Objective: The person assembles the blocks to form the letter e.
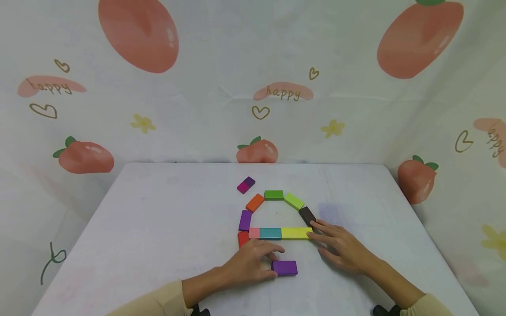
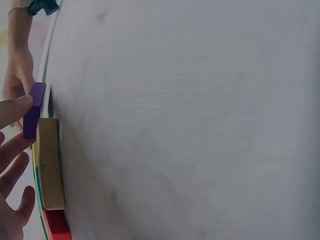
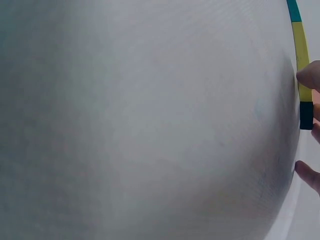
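Note:
My left hand (image 1: pixel 249 263) pinches a purple block (image 1: pixel 284 268) between thumb and finger, on the near side of a row of blocks. In the left wrist view that purple block (image 2: pixel 35 111) is between the thumb and a fingertip, near a bare wood-coloured block face (image 2: pixel 51 165). My right hand (image 1: pixel 341 245) has loosely extended fingers, touching the yellow block (image 1: pixel 296 233) and the dark block (image 1: pixel 307 216). In the right wrist view, fingertips rest at the yellow block (image 3: pixel 302 50) and near a dark block (image 3: pixel 306 116). The left hand partly covers a red block (image 1: pixel 243 239).
A pink block (image 1: pixel 254 233) and a teal block (image 1: pixel 270 234) line up with the yellow one. Purple (image 1: pixel 245 220), orange (image 1: pixel 254 202), green (image 1: pixel 274 195) and lime blocks (image 1: pixel 294 201) form an arch behind. A magenta-and-purple pair (image 1: pixel 246 185) lies farther back on the white table (image 1: pixel 178 210).

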Motion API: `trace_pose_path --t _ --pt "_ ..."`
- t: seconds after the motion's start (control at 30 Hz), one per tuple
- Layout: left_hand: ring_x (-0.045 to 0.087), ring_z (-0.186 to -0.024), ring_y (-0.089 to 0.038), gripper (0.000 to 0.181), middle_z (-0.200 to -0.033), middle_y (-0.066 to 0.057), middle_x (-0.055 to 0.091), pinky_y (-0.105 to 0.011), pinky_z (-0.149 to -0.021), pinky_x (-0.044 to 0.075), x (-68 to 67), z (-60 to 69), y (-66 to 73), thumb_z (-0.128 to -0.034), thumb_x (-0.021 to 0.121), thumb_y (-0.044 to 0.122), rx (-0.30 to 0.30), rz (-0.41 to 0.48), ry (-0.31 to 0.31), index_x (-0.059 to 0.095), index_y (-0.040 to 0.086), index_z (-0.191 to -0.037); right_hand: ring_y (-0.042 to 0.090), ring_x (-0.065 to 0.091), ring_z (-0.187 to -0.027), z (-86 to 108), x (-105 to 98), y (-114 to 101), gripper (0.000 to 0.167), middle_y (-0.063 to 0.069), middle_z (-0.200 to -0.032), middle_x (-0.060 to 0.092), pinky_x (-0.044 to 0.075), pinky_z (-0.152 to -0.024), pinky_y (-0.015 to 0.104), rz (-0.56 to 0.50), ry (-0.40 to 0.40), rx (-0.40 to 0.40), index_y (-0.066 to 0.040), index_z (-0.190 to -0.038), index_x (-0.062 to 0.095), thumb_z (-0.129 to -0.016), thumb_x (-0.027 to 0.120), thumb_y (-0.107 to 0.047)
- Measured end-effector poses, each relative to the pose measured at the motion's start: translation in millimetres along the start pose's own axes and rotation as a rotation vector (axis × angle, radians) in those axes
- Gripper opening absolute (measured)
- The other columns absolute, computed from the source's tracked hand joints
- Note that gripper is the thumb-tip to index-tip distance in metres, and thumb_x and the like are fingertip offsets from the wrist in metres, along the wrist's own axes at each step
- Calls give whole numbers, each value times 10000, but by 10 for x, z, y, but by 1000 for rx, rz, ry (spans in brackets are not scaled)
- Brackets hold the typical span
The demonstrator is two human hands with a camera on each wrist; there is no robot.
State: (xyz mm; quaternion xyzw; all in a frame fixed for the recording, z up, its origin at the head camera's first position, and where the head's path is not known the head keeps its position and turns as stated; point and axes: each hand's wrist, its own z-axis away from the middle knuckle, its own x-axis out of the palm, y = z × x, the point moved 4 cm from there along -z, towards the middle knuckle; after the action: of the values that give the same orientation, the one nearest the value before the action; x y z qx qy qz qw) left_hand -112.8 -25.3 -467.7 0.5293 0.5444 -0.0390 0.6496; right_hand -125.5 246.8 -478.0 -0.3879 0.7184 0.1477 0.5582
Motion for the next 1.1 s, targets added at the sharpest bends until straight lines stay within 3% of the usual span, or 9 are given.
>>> trace_pose_path --t 0.6,1.1 --pt "555 -1185 -93 534 -1083 140 701 -362 -994 487 45 75 7 -858 790 301 59 -124 -44 616 204 -1353 312 493 -1331 -4 14 10 549 101 -1440 550 506 -928 519 12 0 0 -184 -1328 661 -796 799 -168" --pt "560 -1158 -82 523 -1158 103 666 -346 -977 493 61 106 7 -859 787 312 91 -156 -79 622 210 -1346 306 486 -1340 3 26 16 561 96 -1441 550 497 -927 517 8 7 -2 -191 -1333 657 -792 799 -161"
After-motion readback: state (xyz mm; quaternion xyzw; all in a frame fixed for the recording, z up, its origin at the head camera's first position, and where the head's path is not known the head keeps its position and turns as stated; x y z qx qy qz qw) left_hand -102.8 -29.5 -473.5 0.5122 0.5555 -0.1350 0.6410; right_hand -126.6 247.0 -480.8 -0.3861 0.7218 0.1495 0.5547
